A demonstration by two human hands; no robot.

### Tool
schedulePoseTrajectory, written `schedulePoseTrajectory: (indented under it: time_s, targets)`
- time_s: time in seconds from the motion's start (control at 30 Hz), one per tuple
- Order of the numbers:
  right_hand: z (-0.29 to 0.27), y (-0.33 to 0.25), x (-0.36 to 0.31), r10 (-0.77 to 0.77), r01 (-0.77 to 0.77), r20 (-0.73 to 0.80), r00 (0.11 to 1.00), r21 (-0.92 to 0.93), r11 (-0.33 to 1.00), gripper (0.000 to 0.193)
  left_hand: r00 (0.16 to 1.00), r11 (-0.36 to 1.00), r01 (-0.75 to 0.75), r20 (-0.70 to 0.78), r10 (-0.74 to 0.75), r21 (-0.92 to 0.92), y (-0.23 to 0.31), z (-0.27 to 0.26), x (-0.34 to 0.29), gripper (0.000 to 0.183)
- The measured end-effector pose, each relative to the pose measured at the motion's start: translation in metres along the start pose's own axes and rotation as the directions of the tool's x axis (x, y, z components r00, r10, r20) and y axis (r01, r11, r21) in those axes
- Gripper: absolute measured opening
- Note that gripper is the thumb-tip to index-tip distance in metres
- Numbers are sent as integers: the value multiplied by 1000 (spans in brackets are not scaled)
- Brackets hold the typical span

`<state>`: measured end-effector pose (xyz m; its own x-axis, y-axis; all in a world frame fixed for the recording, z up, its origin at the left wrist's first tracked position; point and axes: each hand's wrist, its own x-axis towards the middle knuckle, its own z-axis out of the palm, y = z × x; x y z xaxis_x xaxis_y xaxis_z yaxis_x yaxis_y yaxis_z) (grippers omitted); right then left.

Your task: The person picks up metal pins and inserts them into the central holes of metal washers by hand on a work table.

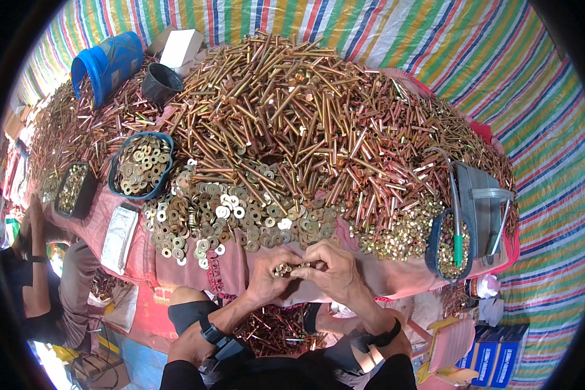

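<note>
Close together at the front edge of the heap, both my hands are closed on small brass-coloured hardware. From the fingers of my left hand [268,278] stick the ends of several bolts [283,268], their shafts mostly hidden in the palm. My right hand [331,270] pinches a small metal piece at the tips of the thumb and fingers, touching the left hand's pieces; its kind is too covered to tell. Just beyond lie loose flat washers [224,214], with a pile of nuts [403,234] to the right and a large mound of long bolts [286,110] behind.
A blue tub [112,175] holds washers; a dark tray [90,198] of small nuts stands left. At right are a nut-filled bin [433,250], a green-handled tool [458,247] and a grey scoop [478,188]. Another person's arm [38,260] is at far left; a blue bucket [114,62] lies behind.
</note>
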<state>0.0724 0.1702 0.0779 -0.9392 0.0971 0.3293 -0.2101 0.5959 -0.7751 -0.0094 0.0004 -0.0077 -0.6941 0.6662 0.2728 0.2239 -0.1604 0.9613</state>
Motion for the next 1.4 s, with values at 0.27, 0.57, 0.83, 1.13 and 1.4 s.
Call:
schedulePoseTrajectory:
  time_s: [0.27,0.57,0.83,1.13,1.4]
  targets:
    - [8,16,-7,270,-250,-35,962,279,927,23,1000,998,-2,-25,0,-62,6,3,0,19]
    - [-35,36,-5,574,-624,465,674,-57,779,16,976,976,173,-111,-188,-132,17,-4,-7,29]
    - [-43,72,-3,250,-329,-231,940,-427,842,24,992,995,14,-129,-1,100,15,3,-1,33]
    - [-33,92,9,293,-298,-106,950,-587,753,22,992,972,-120,-2,122,200,14,5,5,50]
    - [-40,55,9,590,-577,-12,807,194,793,19,999,982,-21,-37,28,187,13,5,5,40]
